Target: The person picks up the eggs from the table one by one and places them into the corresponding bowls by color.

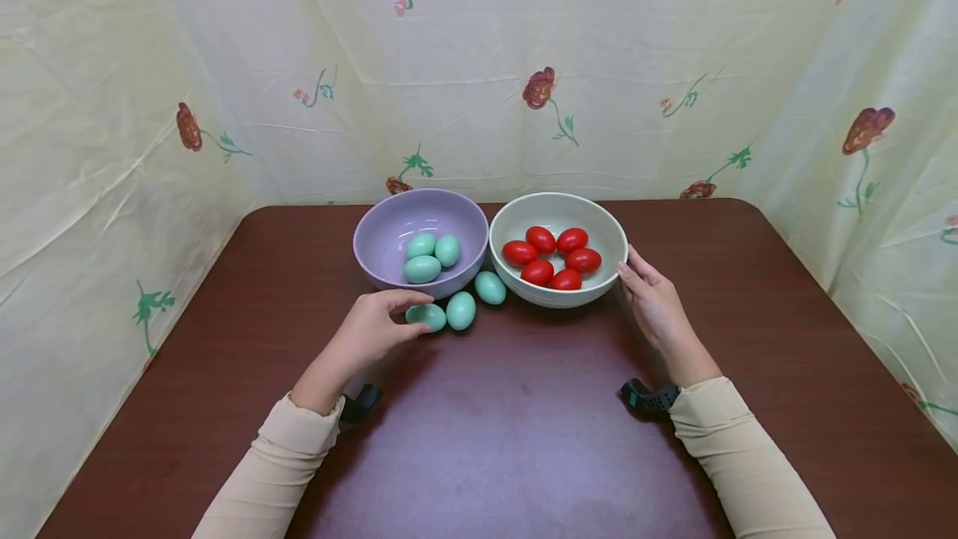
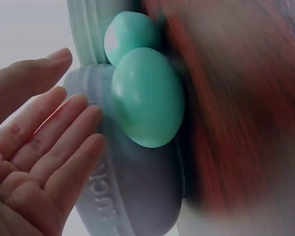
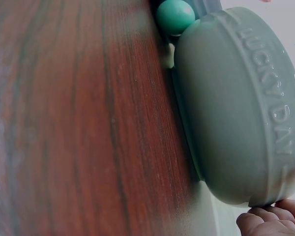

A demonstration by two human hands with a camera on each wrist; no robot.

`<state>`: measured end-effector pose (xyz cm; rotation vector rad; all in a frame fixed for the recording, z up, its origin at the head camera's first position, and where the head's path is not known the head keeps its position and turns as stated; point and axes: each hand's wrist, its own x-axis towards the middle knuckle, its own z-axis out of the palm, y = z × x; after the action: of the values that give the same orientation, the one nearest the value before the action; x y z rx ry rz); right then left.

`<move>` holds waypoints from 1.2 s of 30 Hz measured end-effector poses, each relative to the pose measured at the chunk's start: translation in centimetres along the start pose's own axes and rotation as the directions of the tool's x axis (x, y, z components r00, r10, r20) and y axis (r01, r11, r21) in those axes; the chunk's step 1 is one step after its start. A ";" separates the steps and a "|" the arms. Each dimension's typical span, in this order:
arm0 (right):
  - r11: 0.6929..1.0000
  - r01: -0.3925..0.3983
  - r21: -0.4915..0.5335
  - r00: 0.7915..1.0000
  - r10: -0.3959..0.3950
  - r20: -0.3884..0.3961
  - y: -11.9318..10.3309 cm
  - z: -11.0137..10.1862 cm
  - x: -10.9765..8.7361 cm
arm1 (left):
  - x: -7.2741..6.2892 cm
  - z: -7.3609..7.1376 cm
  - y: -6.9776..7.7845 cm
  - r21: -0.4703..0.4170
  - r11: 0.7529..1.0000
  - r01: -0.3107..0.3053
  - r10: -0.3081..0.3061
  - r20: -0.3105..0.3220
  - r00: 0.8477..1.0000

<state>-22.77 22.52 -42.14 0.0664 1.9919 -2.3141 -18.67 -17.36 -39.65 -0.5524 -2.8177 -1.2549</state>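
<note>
My left hand hovers over a mint-green egg on the table, in front of the purple bowl. In the left wrist view its fingers are extended with a gap to the thumb, and eggs lie below. Two more green eggs lie beside it, one close by and another between the bowls. Three green eggs sit inside the purple bowl. With thumb at the rim and fingers against the outer wall, my right hand holds the pale green bowl, which contains several red eggs.
Both bowls stand side by side near the back edge of the brown wooden table. Behind and at the sides hangs a pale flowered curtain. A dark strap with a device is on the right wrist, and another on the left.
</note>
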 end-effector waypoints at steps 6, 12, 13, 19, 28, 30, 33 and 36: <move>1.000 -0.008 0.003 1.000 0.008 -0.008 -0.1 0.0 0.0 | 0.2 0.4 -0.3 0.026 0.999 -0.020 0.020 0.016 1.000; 1.000 -0.013 -0.004 1.000 0.013 -0.009 -0.3 -0.1 -0.2 | 0.3 0.8 -0.4 0.047 0.999 -0.012 0.011 0.018 1.000; 1.000 -0.012 -0.003 1.000 0.012 -0.007 -0.3 -0.1 -0.2 | 0.3 0.8 -0.4 0.054 0.999 -0.006 0.005 0.018 1.000; 1.000 -0.012 -0.002 1.000 0.012 -0.004 -0.3 0.0 -0.1 | 0.2 0.8 -0.6 0.112 0.994 0.006 -0.008 0.022 1.000; 1.000 -0.009 0.002 1.000 0.009 -0.005 -0.1 0.0 -0.1 | 0.3 0.9 -1.4 0.151 0.988 0.004 -0.010 0.036 0.999; 1.000 -0.008 0.004 1.000 0.008 -0.004 -0.1 0.0 -0.1 | 0.4 0.9 -1.4 0.150 0.989 0.004 -0.011 0.043 0.999; 1.000 -0.003 0.005 1.000 0.003 -0.003 -0.1 0.0 -0.1 | 0.4 0.9 -1.4 0.149 0.989 0.012 -0.019 0.045 0.999; 1.000 0.001 0.008 1.000 -0.001 -0.002 -0.1 0.0 -0.1 | 0.5 0.9 -1.4 0.146 0.989 0.019 -0.026 0.044 0.999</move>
<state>-22.69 22.53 -42.04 0.0688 1.9843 -2.3233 -19.43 -17.43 -41.24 -0.5506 -2.9300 -1.0408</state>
